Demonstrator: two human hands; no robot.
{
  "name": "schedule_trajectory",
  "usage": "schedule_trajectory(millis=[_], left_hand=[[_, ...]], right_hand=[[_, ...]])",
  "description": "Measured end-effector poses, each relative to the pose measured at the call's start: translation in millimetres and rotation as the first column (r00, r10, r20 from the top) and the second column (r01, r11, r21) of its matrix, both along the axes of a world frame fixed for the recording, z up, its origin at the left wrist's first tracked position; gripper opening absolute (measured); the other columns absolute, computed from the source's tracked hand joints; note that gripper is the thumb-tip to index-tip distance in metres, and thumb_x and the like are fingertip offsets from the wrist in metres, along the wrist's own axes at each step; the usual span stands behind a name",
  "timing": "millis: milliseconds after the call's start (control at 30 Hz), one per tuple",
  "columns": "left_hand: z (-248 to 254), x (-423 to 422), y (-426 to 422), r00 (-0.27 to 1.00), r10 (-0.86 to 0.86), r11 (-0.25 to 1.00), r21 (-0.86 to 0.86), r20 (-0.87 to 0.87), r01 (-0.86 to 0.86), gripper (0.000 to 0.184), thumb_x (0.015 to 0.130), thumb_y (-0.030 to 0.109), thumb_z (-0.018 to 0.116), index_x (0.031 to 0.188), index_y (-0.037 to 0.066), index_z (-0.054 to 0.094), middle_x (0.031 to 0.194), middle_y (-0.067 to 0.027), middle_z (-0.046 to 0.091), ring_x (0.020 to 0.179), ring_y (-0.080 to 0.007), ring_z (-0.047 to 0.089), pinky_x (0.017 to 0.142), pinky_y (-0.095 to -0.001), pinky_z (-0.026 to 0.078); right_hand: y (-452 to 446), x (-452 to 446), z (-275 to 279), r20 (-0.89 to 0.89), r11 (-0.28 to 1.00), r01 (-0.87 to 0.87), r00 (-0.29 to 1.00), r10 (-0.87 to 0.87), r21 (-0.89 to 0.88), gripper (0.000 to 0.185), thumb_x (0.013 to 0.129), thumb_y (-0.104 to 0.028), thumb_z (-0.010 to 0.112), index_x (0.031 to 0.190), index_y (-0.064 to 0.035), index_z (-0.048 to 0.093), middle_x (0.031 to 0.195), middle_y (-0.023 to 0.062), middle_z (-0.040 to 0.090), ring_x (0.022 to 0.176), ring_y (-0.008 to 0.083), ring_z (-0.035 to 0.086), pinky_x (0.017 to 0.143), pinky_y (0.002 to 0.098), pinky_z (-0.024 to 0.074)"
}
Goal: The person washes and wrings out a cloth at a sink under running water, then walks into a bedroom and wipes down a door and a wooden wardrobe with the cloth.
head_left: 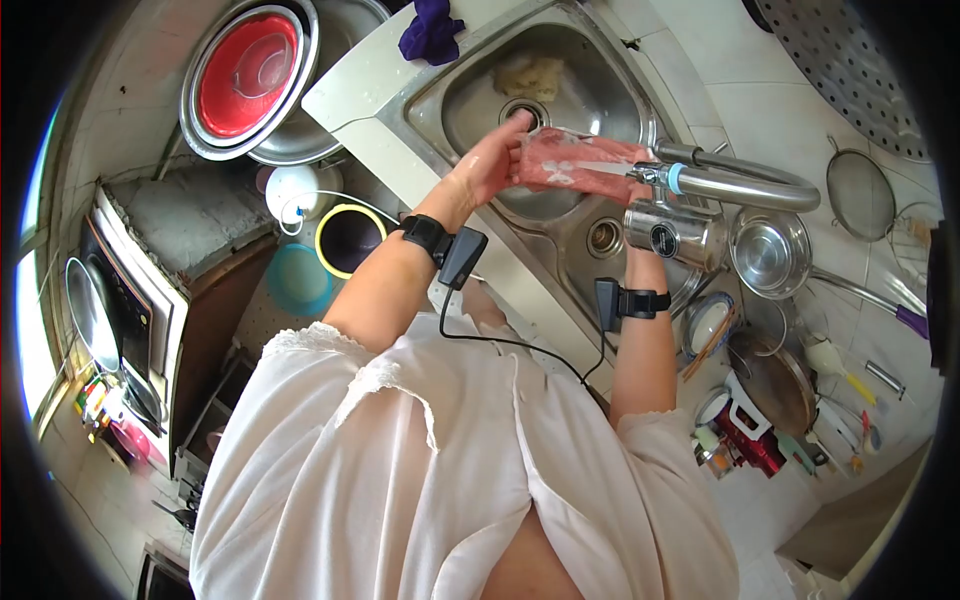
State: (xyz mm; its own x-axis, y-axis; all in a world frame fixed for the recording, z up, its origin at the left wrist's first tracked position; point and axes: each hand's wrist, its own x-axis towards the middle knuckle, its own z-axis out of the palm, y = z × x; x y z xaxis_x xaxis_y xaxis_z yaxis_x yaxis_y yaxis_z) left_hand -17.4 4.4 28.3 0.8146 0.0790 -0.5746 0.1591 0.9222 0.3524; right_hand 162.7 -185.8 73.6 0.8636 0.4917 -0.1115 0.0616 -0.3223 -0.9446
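Note:
A wet, pinkish-red cloth-like piece [565, 162] is stretched between my hands above the double steel sink [470, 90]. My left hand [490, 165] grips its left end, thumb pointing toward the drain. At the other end, my right hand [640, 190] is mostly hidden behind the faucet and its filter housing, so its fingers cannot be made out. Water from the steel faucet [750, 186] runs onto the piece, which has whitish patches on it.
A yellowish sponge [530, 78] lies in the larger basin and a purple cloth [432, 32] on the counter. Left are nested basins [205, 130] and a yellow-rimmed bucket [322, 240]. A steel pan [770, 252] and strainer [861, 194] are at right.

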Motion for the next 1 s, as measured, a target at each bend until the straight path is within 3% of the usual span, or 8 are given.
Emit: schedule_trajectory(millis=[233,400,467,500,600,700,900,1000], left_hand=[[-4,5,-21,0.955,0.28,0.934,0.26,-0.101,-0.247,0.022,0.096,0.017,0.066,0.116,0.01,0.072,0.102,0.0002,0.073,0.09,-0.0118,0.067,0.085,-0.0274,0.051],[-22,-3,-14,0.962,0.271,0.913,0.32,-0.007,-0.255,0.023,0.092,0.013,0.062,0.111,0.006,0.072,0.102,-0.0024,0.073,0.088,-0.0156,0.068,0.085,-0.0273,0.051],[-13,-2,-9,0.986,0.166,0.983,0.072,0.012,-0.166,0.028,0.088,0.016,0.059,0.108,0.003,0.072,0.103,-0.0061,0.073,0.092,-0.0205,0.068,0.084,-0.0286,0.051],[-12,-3,-8,0.998,0.053,0.998,0.032,0.042,-0.055,0.04,0.095,0.035,0.062,0.116,0.002,0.069,0.109,-0.0092,0.073,0.104,-0.0252,0.067,0.093,-0.0355,0.052],[-5,11,-23,0.995,-0.095,0.958,-0.266,0.04,0.102,0.055,0.1,0.049,0.062,0.129,0.002,0.063,0.124,-0.012,0.069,0.117,-0.0277,0.065,0.105,-0.0436,0.05],[-3,18,-38,0.998,-0.048,0.983,-0.176,0.04,0.054,0.065,0.1,0.056,0.062,0.142,0.008,0.056,0.137,-0.0128,0.064,0.121,-0.0285,0.064,0.109,-0.0501,0.047],[-19,-1,-41,0.973,0.227,0.973,-0.04,-0.031,-0.228,0.034,0.1,0.018,0.064,0.132,0.01,0.058,0.123,-0.0065,0.065,0.117,-0.0209,0.062,0.096,-0.0435,0.053],[-16,-5,-46,0.946,0.321,0.947,0.016,-0.043,-0.321,0.036,0.1,0.018,0.065,0.134,0.013,0.057,0.121,-0.004,0.064,0.111,-0.0194,0.063,0.087,-0.0421,0.055]], right_hand=[[18,-9,37,-0.435,0.888,0.184,0.9,0.02,0.421,0.03,0.103,-0.023,0.068,0.115,0.0042,0.064,0.095,0.0114,0.071,0.082,0.0206,0.07,0.072,0.0357,0.06],[1,6,10,-0.365,0.92,0.164,0.931,-0.024,0.357,0.043,0.104,-0.028,0.065,0.136,0.0004,0.059,0.128,0.0172,0.067,0.107,0.0259,0.07,0.092,0.0375,0.0586],[7,-19,30,-0.338,0.916,0.027,0.933,0.121,0.401,0.051,0.103,-0.032,0.067,0.142,0.0001,0.055,0.131,0.0152,0.066,0.115,0.0241,0.066,0.1,0.038,0.0543],[11,-28,37,-0.302,0.89,-0.111,0.916,0.265,0.442,0.06,0.102,-0.035,0.069,0.147,-0.0003,0.052,0.133,0.0133,0.065,0.124,0.0223,0.062,0.107,0.0385,0.0501],[18,-33,36,-0.49,0.904,-0.078,0.819,0.298,0.42,0.059,0.102,-0.034,0.069,0.148,-0.0013,0.052,0.137,0.0125,0.063,0.127,0.0221,0.06,0.109,0.0381,0.0489],[20,-33,34,-0.727,0.931,-0.033,0.614,0.307,0.365,0.058,0.103,-0.033,0.068,0.149,-0.003,0.051,0.142,0.0114,0.061,0.132,0.0218,0.058,0.112,0.0375,0.0472],[-31,-1,2,-0.471,0.987,-0.013,0.878,0.087,0.158,0.041,0.104,-0.026,0.063,0.138,-0.0033,0.06,0.137,0.0108,0.063,0.12,0.0192,0.063,0.104,0.0359,0.0511],[-58,6,-10,-0.324,0.966,0.05,0.945,0.036,0.254,0.031,0.104,-0.023,0.06,0.129,-0.0036,0.063,0.124,0.0107,0.07,0.101,0.0175,0.069,0.089,0.0322,0.0578]])
